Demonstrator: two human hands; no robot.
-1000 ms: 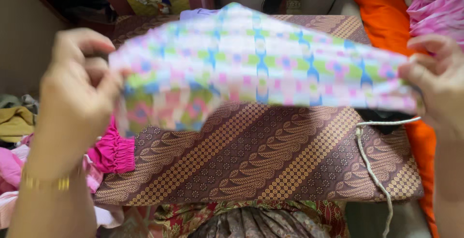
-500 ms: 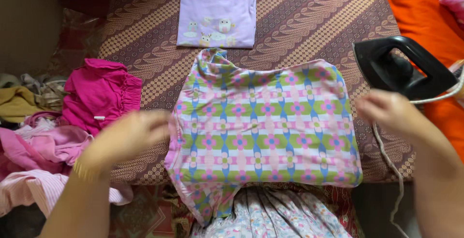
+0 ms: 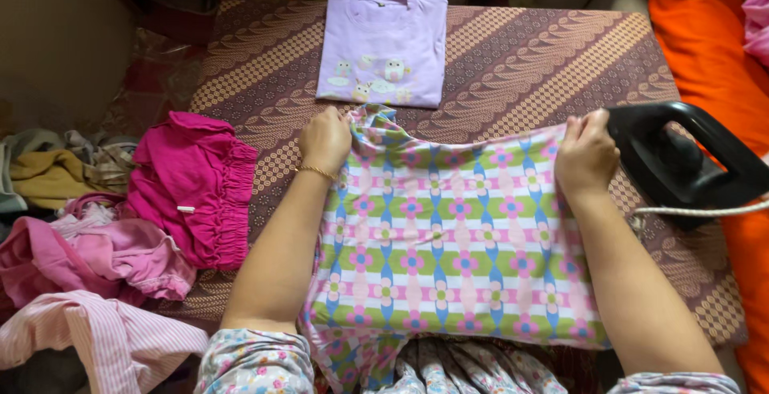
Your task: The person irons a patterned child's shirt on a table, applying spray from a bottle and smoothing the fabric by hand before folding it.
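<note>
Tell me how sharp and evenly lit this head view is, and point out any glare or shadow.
Head view: sharp throughout, no motion blur on the left hand or right hand; the patterned garment is crisply printed and softly, evenly lit. No glare, even on the black iron. Only the top left corner falls dim, with faint shadows under the forearms.

Bare patterned board cover point(image 3: 529, 50) lies open between the folded lilac shirt point(image 3: 383, 48) and the black iron point(image 3: 681, 158), giving a hand room at the far right. The iron sits just beside the right hand point(image 3: 586, 154), blocking that side. A magenta garment point(image 3: 196, 186) crowds the left edge, apparently overlapping the board.
</note>
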